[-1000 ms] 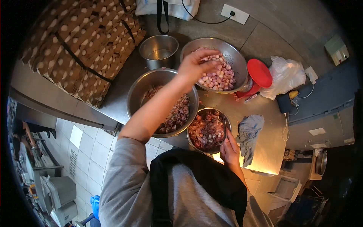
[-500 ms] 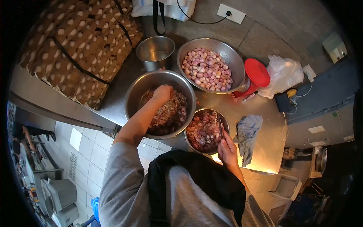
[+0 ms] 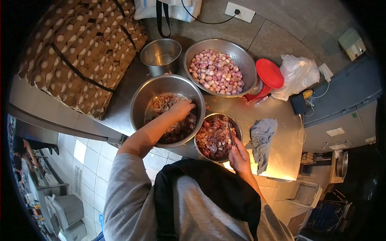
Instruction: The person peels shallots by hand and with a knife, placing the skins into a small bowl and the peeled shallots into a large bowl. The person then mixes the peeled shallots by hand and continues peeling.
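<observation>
My left hand (image 3: pixel 181 111) reaches down into a large steel bowl (image 3: pixel 138 90) of unpeeled shallots (image 3: pixel 164 103) with dry roots and skins. Its fingers are bent together at the pile's right side; what they pinch is hidden. My right hand (image 3: pixel 240 156) grips a small knife (image 3: pixel 230 133), blade pointing up and away from me, at the right rim of a smaller steel bowl (image 3: pixel 198 148). That bowl holds reddish skins and scraps (image 3: pixel 215 134). Behind them, a steel colander (image 3: pixel 250 70) is filled with peeled pink shallots (image 3: pixel 217 71).
An empty steel pot (image 3: pixel 161 56) stands at the back, beside stacked egg trays (image 3: pixel 76 52). To the right are a red-lidded container (image 3: pixel 269 74), a white plastic bag (image 3: pixel 296 76) and a grey cloth (image 3: pixel 263 142) on the steel table (image 3: pixel 287 156). Another person (image 3: pixel 30 154) is at far left.
My left hand has moved right and slightly toward me within the large bowl, uncovering the dry, rooty pile at its left. My right hand still holds the knife in nearly the same place.
</observation>
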`<act>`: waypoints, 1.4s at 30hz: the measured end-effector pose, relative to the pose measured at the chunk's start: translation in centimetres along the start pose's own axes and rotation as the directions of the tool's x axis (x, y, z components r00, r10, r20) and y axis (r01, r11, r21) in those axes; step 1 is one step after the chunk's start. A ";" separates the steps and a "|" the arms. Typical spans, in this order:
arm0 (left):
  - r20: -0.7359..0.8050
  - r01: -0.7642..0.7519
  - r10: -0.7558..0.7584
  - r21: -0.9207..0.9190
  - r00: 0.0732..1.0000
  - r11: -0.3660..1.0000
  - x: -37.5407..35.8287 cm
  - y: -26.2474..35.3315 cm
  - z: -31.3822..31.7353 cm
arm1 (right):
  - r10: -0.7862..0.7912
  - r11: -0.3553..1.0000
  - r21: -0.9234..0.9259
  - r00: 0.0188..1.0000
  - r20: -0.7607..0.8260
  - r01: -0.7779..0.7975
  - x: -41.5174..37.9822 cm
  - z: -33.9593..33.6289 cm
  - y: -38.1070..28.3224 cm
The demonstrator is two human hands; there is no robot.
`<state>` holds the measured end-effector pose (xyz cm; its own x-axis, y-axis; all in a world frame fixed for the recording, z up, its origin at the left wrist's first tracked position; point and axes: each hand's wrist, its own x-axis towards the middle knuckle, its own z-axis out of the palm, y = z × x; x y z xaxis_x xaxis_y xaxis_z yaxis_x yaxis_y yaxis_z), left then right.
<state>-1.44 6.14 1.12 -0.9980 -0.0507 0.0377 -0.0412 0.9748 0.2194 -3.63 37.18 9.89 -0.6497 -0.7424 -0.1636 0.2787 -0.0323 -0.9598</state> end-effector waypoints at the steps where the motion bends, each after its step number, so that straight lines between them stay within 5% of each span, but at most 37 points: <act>1: 0.004 -0.002 0.002 0.009 1.000 1.000 0.0 -0.2 0.6 | -0.009 1.000 0.004 1.000 -0.006 0.009 -0.1 0.0 0.1; 5: 0.131 0.063 -0.065 0.015 0.989 0.998 0.0 -0.4 -0.7 | -0.030 0.999 0.037 0.999 -0.026 0.031 -0.2 -0.1 0.0; 9: 0.147 0.268 -0.225 -0.474 0.963 0.838 -0.9 -0.2 -4.7 | -0.032 0.997 0.071 0.999 0.013 0.031 -0.2 -0.8 0.4; 11: 0.129 0.267 -0.305 -0.843 0.943 0.467 -2.0 0.9 -6.7 | -0.033 0.998 0.060 0.999 0.005 0.032 -0.1 -0.6 0.4; 13: 0.209 0.214 -0.363 -0.976 0.908 -0.028 -3.3 2.4 -8.7 | -0.032 0.998 0.046 0.999 -0.005 0.032 0.2 -0.2 0.4; 19: 0.237 0.080 -0.246 -0.852 0.940 -0.517 -4.9 6.8 -9.1 | -0.008 1.000 0.022 0.999 0.037 0.007 0.5 0.8 -0.7; 28: 0.196 0.062 -0.171 -0.812 0.966 -0.580 -3.8 15.1 -8.7 | -0.081 0.996 -0.020 0.995 0.060 0.082 -0.3 1.3 -1.8; 33: 0.167 0.023 -0.182 -0.795 0.969 -0.606 -3.8 16.3 -8.9 | -0.195 0.906 -0.377 0.980 0.032 0.192 -0.6 0.3 -1.3; 42: 0.063 -0.100 -0.282 -0.845 0.957 -0.526 -4.0 17.4 -7.5 | -0.231 0.891 -0.385 0.970 0.071 0.240 -1.0 0.1 -1.7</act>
<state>2.17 21.70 12.10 -0.9467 -0.3101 -0.0873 0.1614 -0.6910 0.7046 -3.38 37.95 11.73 -0.6445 -0.7605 0.0790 -0.1800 0.0504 -0.9824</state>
